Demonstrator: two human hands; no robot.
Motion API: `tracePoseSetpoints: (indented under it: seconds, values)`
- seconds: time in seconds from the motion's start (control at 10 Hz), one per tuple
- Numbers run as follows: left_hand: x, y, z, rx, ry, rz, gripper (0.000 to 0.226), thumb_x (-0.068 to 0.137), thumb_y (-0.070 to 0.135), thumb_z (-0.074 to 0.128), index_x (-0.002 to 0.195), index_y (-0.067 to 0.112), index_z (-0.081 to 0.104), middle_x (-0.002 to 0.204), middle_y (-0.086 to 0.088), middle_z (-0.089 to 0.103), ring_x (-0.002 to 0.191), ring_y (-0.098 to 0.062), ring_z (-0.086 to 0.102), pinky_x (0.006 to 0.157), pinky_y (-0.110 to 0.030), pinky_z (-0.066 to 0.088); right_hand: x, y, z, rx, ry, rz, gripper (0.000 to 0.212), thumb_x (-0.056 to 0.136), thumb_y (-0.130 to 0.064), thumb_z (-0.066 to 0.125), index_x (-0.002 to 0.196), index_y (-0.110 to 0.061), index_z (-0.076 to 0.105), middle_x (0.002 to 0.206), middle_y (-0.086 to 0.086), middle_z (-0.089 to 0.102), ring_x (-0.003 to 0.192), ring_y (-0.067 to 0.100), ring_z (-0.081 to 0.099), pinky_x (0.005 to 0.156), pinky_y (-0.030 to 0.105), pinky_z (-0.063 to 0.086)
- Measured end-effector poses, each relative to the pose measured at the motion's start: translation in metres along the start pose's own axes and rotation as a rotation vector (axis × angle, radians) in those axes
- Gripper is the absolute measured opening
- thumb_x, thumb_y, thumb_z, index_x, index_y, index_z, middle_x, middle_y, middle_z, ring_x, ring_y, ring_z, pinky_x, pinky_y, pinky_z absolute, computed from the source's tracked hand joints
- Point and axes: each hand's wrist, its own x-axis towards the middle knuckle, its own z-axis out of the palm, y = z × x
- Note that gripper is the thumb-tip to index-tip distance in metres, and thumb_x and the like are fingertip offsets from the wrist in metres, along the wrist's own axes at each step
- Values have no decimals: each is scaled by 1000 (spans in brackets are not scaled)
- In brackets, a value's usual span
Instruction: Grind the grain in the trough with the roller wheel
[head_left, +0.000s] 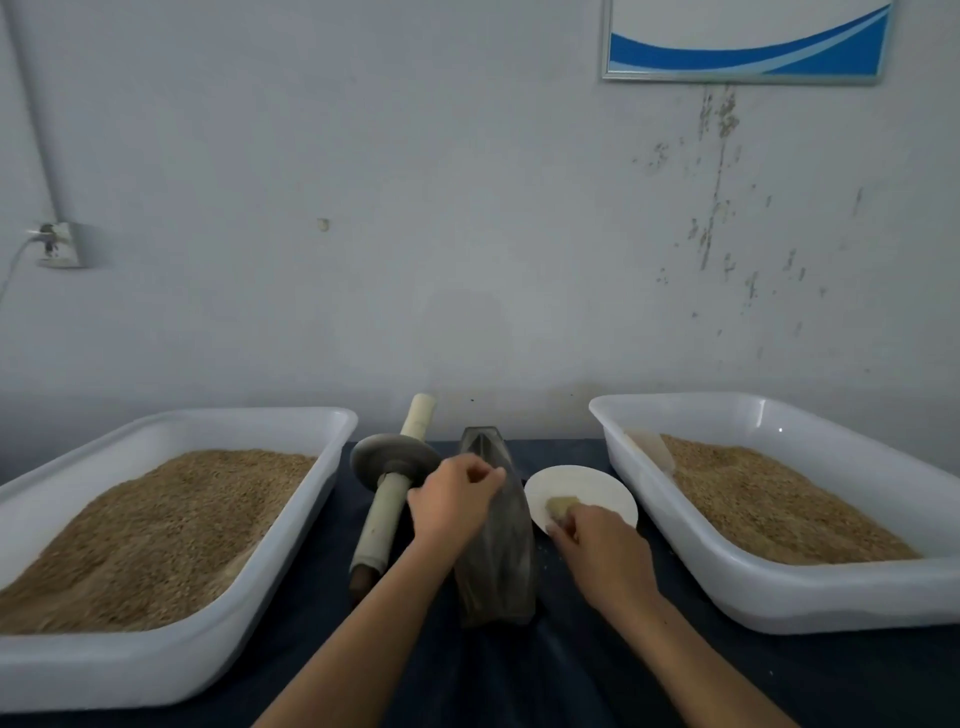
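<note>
Looking down at a dark-covered counter (571, 670) against a pale, stained wall, we note our two bare arms reaching in from the bottom of the frame. Our left hand (451, 500) sits at centre frame over the upper part of the trough (498, 551), a dark narrow boat-shaped vessel lying lengthwise away from us; its fingers (480, 470) are curled in, thumb near the fingertips, and we cannot tell whether they pinch anything. Our right hand (605, 553) lies just right of the trough, at the near rim of a small white plate (582, 491); its fingers are bent down at a small heap of grain (563, 505) on the plate, touching it, though a grip is not plain. A few loose grains lie on the cloth beside the trough.

The roller wheel (395, 460), a grey disc on a long pale axle, lies untouched on the counter just left of the trough, the axle running from the wall toward lower centre.

Left of frame: a big white tub (171, 670) heaped with brown grain. Right of frame: a second white tub (779, 597), also holding grain, with a pale scoop (649, 447) resting at its far left corner. Upper right: a framed blue-and-white panel (748, 41). Left edge: a wall socket (60, 244) with a plugged cable.
</note>
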Motion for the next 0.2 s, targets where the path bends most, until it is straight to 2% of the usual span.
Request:
tracePoseSetpoints:
  seconds: [0.1, 0.2]
  values:
    - [-23, -24, -6, -190, 68, -137, 30, 93, 39, 54, 74, 16, 60, 63, 3, 57, 59, -11, 53, 67, -36, 48, -11, -2, 8, 124, 17, 21, 37, 100, -39, 45, 72, -16, 50, 68, -5, 54, 58, 8, 46, 47, 22, 28]
    - [-45, -44, -10, -292, 140, -248, 27, 96, 33, 48, 76, 17, 57, 64, 0, 53, 56, -12, 48, 56, -32, 41, -27, 0, 14, 381, 1, 86, 28, 103, -23, 41, 80, -12, 53, 72, -1, 56, 62, 10, 49, 55, 26, 35]
